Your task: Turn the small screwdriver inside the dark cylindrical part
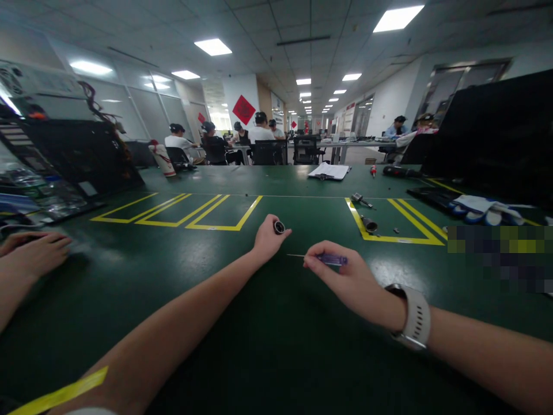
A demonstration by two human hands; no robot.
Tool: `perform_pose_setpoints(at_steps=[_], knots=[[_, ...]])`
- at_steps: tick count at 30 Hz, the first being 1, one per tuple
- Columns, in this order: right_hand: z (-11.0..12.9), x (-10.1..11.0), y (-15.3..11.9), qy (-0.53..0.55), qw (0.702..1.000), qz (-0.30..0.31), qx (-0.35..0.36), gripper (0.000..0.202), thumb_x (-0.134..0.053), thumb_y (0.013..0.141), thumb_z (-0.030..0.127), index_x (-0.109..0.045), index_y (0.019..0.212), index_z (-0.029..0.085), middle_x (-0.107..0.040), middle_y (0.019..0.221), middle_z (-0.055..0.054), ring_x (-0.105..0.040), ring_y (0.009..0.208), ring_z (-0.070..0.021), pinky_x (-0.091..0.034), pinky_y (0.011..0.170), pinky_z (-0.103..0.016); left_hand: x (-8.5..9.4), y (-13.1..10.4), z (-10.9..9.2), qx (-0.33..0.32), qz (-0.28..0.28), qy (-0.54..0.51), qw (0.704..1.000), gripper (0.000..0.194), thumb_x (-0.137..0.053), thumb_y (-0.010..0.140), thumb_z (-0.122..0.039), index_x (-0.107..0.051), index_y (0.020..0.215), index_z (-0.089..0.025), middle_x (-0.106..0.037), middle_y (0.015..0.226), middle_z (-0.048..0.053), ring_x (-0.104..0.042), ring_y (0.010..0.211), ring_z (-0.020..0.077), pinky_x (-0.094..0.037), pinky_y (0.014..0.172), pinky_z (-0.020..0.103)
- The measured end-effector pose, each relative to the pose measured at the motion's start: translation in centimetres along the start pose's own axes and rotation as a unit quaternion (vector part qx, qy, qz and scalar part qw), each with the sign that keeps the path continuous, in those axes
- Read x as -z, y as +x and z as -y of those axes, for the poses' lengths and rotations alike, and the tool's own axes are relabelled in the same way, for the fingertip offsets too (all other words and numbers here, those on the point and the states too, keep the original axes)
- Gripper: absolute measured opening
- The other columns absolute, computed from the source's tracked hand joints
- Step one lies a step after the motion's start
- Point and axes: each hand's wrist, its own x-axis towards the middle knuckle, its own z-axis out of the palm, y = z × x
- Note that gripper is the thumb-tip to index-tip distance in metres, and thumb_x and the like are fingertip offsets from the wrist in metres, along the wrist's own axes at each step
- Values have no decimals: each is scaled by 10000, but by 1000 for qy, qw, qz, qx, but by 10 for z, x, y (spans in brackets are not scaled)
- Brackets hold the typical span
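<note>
Over the middle of the green table, my left hand [268, 237] is closed around a small dark cylindrical part [279, 227] whose round open end with a metal rim faces me. To its right, my right hand [334, 268] grips a screwdriver [332, 260] by its purple see-through handle. The thin shaft points left toward my left hand and stays apart from the part. On the right, inside a yellow-taped area, lie a similar dark cylindrical part [368, 224], a metal piece with a stem [362, 200] and a few tiny bits.
Another person's hand [38, 253] rests at the left edge. A clipboard with paper [329, 171], a red-tipped tool [373, 170], a dark power tool [401, 172] and white-blue gloves [486, 210] lie toward the back and right. Yellow tape [216, 227] marks the green table [242, 346].
</note>
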Motion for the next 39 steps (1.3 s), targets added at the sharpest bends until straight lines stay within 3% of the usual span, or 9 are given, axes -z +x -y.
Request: perform_pose_setpoints(at_steps=[2, 5, 8, 12, 16, 22, 30, 34, 39], knots=[[-9, -1, 12, 62, 997, -17, -39, 188, -532, 812, 349, -607, 813, 177, -604, 753, -11, -542, 664, -140, -429, 602, -287, 2, -2, -1, -27, 25, -17, 999, 233, -647, 682, -314, -508, 786, -158, -535, 706, -18, -490, 640, 117, -375, 577, 235], [-25, -5, 23, 155, 984, -51, -76, 246, -558, 786, 407, -622, 763, 170, -616, 756, -19, -561, 735, -158, -433, 702, -321, 6, -4, -4, -41, 55, -34, 997, 223, -629, 692, -349, -518, 696, -156, -528, 644, -24, -474, 598, 112, -361, 555, 236], [-39, -9, 27, 238, 962, -92, -95, 270, -532, 801, 403, -616, 702, 166, -605, 710, -18, -566, 745, -160, -426, 763, -337, 7, -7, -8, -54, 81, -41, 994, 253, -628, 687, -366, -495, 640, -156, -492, 589, -40, -441, 551, 102, -332, 522, 230], [-50, -12, 24, 286, 944, -121, -110, 173, -574, 773, 343, -603, 772, 172, -607, 729, -11, -572, 730, -156, -430, 754, -329, 6, -11, -12, -106, 126, -63, 984, 219, -608, 700, -326, -483, 644, -155, -464, 590, -48, -419, 555, 93, -320, 521, 221], [-53, -13, 21, 246, 958, -126, -72, 145, -578, 773, 320, -580, 779, 176, -609, 740, -8, -567, 733, -155, -425, 726, -314, 7, -12, -14, -140, 141, -71, 978, 182, -583, 713, -275, -470, 636, -154, -437, 585, -54, -402, 551, 87, -319, 531, 217], [-46, -11, 17, 116, 990, -68, -30, 131, -523, 814, 284, -577, 806, 165, -607, 787, -21, -559, 746, -153, -425, 691, -302, 8, -12, -15, -160, 143, -39, 976, 156, -564, 720, -255, -476, 638, -156, -448, 602, -44, -426, 572, 97, -327, 547, 222], [-45, -14, 16, 41, 997, -66, -22, 142, -512, 816, 292, -591, 814, 174, -602, 799, -17, -551, 745, -148, -421, 681, -299, 10, -15, -20, -199, 137, 8, 970, 151, -545, 741, -249, -476, 638, -162, -461, 624, -24, -448, 599, 112, -333, 562, 230], [-48, -14, 17, 136, 986, -69, -61, 170, -539, 798, 332, -605, 801, 176, -627, 829, -22, -550, 764, -150, -419, 708, -310, 11, -15, -20, -192, 126, -16, 973, 164, -545, 743, -259, -465, 636, -164, -451, 626, -29, -437, 594, 106, -333, 561, 225], [-50, -15, 21, 325, 934, -76, -129, 142, -585, 755, 312, -605, 780, 174, -647, 835, -38, -575, 826, -170, -422, 708, -313, 11, -16, -19, -177, 120, -78, 974, 199, -553, 744, -290, -453, 631, -161, -421, 609, -41, -402, 569, 92, -323, 547, 217]])
